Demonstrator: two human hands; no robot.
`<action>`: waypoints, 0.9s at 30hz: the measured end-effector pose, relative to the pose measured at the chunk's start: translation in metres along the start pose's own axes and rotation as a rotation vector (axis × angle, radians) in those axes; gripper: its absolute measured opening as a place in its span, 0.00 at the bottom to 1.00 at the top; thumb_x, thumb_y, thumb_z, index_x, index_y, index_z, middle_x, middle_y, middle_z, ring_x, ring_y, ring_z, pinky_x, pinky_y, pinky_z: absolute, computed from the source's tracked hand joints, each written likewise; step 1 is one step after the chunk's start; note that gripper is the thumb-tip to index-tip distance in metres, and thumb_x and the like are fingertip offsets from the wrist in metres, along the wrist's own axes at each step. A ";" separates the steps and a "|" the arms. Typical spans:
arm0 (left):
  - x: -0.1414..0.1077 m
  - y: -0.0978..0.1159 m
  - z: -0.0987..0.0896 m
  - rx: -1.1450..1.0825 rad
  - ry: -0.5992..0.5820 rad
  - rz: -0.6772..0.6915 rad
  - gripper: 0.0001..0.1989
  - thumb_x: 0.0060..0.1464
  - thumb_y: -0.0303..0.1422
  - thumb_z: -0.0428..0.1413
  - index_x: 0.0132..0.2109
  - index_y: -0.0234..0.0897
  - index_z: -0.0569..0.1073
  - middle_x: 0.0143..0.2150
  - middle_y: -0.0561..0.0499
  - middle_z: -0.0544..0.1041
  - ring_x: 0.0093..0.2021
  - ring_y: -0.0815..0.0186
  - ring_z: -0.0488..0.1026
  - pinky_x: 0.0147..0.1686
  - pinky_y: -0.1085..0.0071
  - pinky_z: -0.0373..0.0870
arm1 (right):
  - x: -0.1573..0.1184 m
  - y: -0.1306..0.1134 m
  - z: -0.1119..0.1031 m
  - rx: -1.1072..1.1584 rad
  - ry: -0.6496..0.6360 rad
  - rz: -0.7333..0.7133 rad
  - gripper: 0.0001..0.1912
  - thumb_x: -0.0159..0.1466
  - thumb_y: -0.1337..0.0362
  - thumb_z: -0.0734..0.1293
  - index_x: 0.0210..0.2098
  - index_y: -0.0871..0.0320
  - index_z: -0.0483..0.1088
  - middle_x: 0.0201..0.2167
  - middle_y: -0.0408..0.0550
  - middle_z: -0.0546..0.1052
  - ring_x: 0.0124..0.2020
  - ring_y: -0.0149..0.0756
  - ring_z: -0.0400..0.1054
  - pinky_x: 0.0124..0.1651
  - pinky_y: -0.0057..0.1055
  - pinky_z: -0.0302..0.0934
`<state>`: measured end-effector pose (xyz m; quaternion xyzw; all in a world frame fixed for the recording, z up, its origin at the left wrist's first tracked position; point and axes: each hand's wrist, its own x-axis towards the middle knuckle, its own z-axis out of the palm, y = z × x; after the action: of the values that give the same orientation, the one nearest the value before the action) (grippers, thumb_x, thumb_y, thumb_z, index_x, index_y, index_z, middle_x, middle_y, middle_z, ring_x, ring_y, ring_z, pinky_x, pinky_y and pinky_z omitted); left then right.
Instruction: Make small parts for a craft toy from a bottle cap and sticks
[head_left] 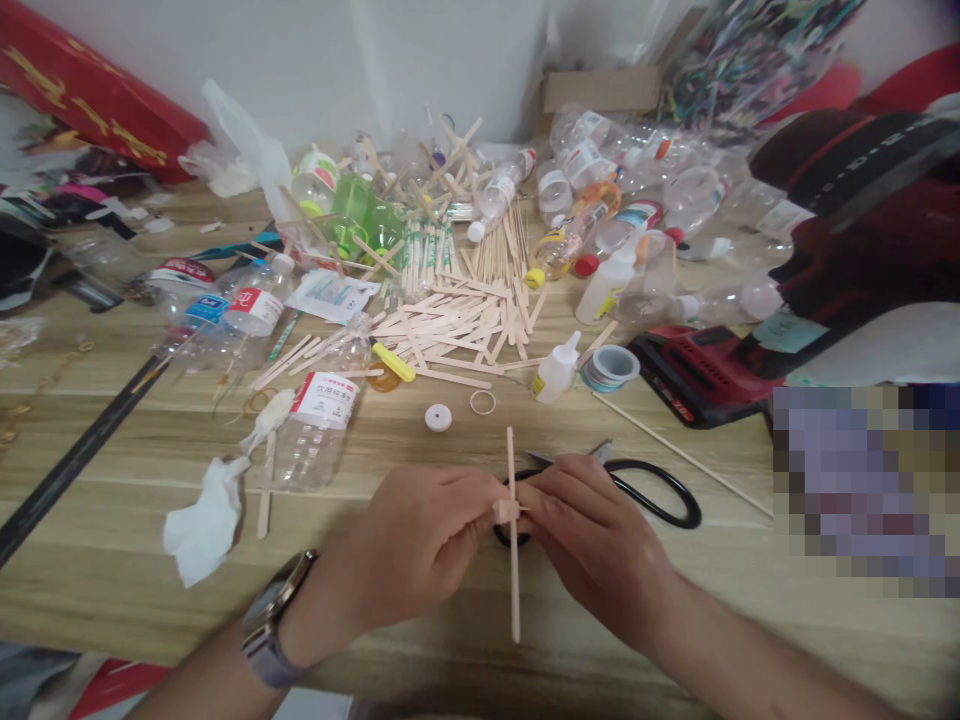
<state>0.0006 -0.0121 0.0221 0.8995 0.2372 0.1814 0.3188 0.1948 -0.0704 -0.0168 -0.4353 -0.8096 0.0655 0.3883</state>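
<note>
Between my hands, over the table's near part, is a long, thin wooden craft stick [514, 590], its length running away from me. A small pale wooden block [505, 512] is at its middle. My left hand [427, 530] is closed, with thumb and fingers pinching the block's left side. Closed from the other side, my right hand [600, 530] grips the same piece near a thin pointed bit of wood; its fingertips partly hide the join. Black-handled scissors [675, 490] lie on the table beneath my hands, largely covered by them.
Loose craft sticks [457, 325] are heaped at the centre. Two glue bottles [556, 368], a tape roll [611, 367] and a red-black power drill [690, 380] stand right. A plastic bottle [319, 430] and crumpled tissue [204, 525] lie left. Several empty bottles [592, 160] crowd the back.
</note>
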 end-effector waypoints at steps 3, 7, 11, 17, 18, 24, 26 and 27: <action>0.000 -0.001 0.002 0.020 0.039 0.011 0.10 0.63 0.24 0.46 0.41 0.37 0.71 0.35 0.53 0.77 0.35 0.67 0.73 0.34 0.73 0.64 | 0.004 0.001 -0.002 0.001 0.015 0.023 0.06 0.69 0.71 0.60 0.42 0.57 0.68 0.32 0.46 0.76 0.32 0.36 0.64 0.37 0.34 0.59; -0.001 -0.002 0.005 0.076 0.092 0.042 0.09 0.63 0.24 0.47 0.40 0.37 0.70 0.33 0.53 0.75 0.33 0.68 0.72 0.32 0.73 0.62 | 0.005 0.001 -0.006 -0.020 0.070 0.088 0.10 0.71 0.59 0.60 0.47 0.56 0.66 0.37 0.50 0.76 0.38 0.39 0.68 0.40 0.37 0.63; -0.001 -0.002 0.007 0.168 0.141 0.070 0.10 0.63 0.24 0.45 0.39 0.36 0.70 0.30 0.53 0.74 0.30 0.67 0.70 0.29 0.72 0.61 | 0.005 0.000 -0.009 0.003 0.093 0.111 0.13 0.71 0.55 0.58 0.34 0.56 0.64 0.28 0.45 0.70 0.32 0.36 0.64 0.34 0.34 0.59; 0.001 0.000 0.010 0.325 0.153 0.105 0.15 0.65 0.26 0.40 0.36 0.37 0.70 0.27 0.53 0.73 0.27 0.67 0.69 0.26 0.70 0.59 | 0.006 -0.003 -0.008 0.030 -0.058 0.102 0.14 0.72 0.66 0.54 0.31 0.56 0.62 0.25 0.43 0.67 0.30 0.35 0.59 0.34 0.34 0.52; 0.001 0.000 0.011 0.344 0.148 0.108 0.15 0.65 0.26 0.41 0.36 0.37 0.70 0.27 0.53 0.73 0.26 0.67 0.68 0.25 0.70 0.58 | 0.005 -0.004 -0.007 0.030 -0.080 0.113 0.14 0.72 0.67 0.54 0.31 0.56 0.63 0.25 0.44 0.67 0.30 0.35 0.59 0.34 0.34 0.52; 0.000 -0.003 0.017 0.368 0.144 0.132 0.14 0.66 0.28 0.42 0.35 0.37 0.69 0.26 0.54 0.71 0.25 0.67 0.67 0.24 0.69 0.58 | 0.002 -0.005 -0.003 0.054 -0.121 0.168 0.12 0.70 0.70 0.55 0.30 0.55 0.59 0.26 0.43 0.66 0.30 0.35 0.59 0.34 0.33 0.53; 0.000 -0.002 0.017 0.367 0.138 0.131 0.15 0.66 0.28 0.41 0.34 0.37 0.69 0.26 0.54 0.72 0.25 0.67 0.68 0.25 0.70 0.59 | 0.002 -0.007 -0.002 0.065 -0.134 0.183 0.12 0.70 0.70 0.54 0.29 0.55 0.57 0.26 0.43 0.67 0.30 0.35 0.59 0.34 0.33 0.54; 0.000 -0.002 0.018 0.370 0.137 0.132 0.15 0.67 0.28 0.41 0.34 0.37 0.69 0.26 0.54 0.72 0.25 0.67 0.68 0.25 0.70 0.59 | 0.001 -0.007 -0.002 0.073 -0.146 0.191 0.12 0.70 0.71 0.54 0.30 0.55 0.57 0.27 0.44 0.67 0.30 0.35 0.59 0.34 0.33 0.55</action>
<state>0.0088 -0.0191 0.0078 0.9418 0.2284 0.2162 0.1189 0.1908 -0.0743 -0.0114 -0.4900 -0.7877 0.1630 0.3358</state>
